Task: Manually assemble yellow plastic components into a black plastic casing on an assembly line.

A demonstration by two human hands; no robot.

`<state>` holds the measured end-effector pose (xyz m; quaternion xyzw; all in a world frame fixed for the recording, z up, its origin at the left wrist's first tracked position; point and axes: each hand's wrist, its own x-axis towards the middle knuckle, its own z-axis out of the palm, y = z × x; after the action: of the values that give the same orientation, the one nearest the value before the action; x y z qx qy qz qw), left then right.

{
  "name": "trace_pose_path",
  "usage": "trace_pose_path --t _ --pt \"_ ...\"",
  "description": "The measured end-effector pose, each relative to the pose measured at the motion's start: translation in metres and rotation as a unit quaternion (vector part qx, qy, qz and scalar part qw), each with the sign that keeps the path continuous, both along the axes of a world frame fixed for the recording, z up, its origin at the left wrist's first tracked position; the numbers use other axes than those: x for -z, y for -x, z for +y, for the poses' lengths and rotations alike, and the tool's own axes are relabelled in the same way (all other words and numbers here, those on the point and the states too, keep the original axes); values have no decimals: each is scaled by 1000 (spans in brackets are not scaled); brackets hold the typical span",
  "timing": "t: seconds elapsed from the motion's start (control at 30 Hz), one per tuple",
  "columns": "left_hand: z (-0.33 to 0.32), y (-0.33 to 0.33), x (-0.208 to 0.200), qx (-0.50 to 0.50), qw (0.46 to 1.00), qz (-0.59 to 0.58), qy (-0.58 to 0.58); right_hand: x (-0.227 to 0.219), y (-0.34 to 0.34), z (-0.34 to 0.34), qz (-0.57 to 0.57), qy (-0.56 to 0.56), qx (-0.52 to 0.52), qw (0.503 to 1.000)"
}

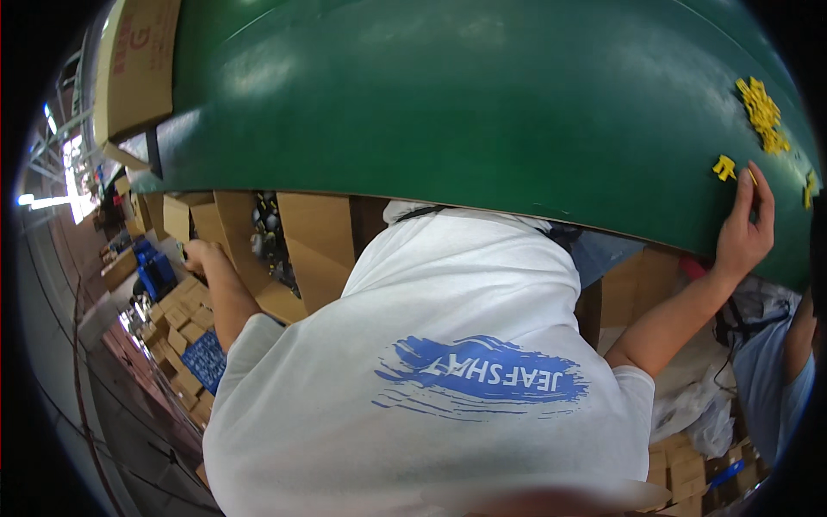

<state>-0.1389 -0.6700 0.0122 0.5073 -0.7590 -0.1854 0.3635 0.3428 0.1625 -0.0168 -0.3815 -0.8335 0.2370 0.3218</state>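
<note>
My right hand (748, 231) reaches over the right end of the green tabletop (448, 103). Its thumb and index finger pinch a small yellow plastic piece, mostly hidden by the fingertips. Just beside those fingertips lies another yellow plastic piece (724, 168), and a heap of yellow plastic pieces (761, 112) sits farther back. On the far left, my left hand (200, 256) hangs below table level beside an open cardboard box (234, 237). Its fingers are curled around something small and dark that I cannot make out.
Dark and grey parts (269, 233) fill an open carton under the table's front edge. A large cardboard box (142, 73) stands on the table's left end. Another person's arm (799, 332) is at the far right. Stacked cartons (183, 314) and a blue crate (153, 269) stand left.
</note>
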Motion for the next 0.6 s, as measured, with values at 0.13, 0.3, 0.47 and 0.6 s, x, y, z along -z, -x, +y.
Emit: trace_pose_path --t 0.13,0.3,0.47,0.6 --pt "117 104 -31 414 860 177 240 -13 15 0 51 -24 7 998" --pt "431 74 -35 775 601 157 111 -3 1 8 123 77 56 988" --pt "687 -32 -21 936 317 124 88 -27 3 5 87 66 43 993" --pt "853 -142 -5 986 146 69 -52 -38 0 10 82 87 65 991"
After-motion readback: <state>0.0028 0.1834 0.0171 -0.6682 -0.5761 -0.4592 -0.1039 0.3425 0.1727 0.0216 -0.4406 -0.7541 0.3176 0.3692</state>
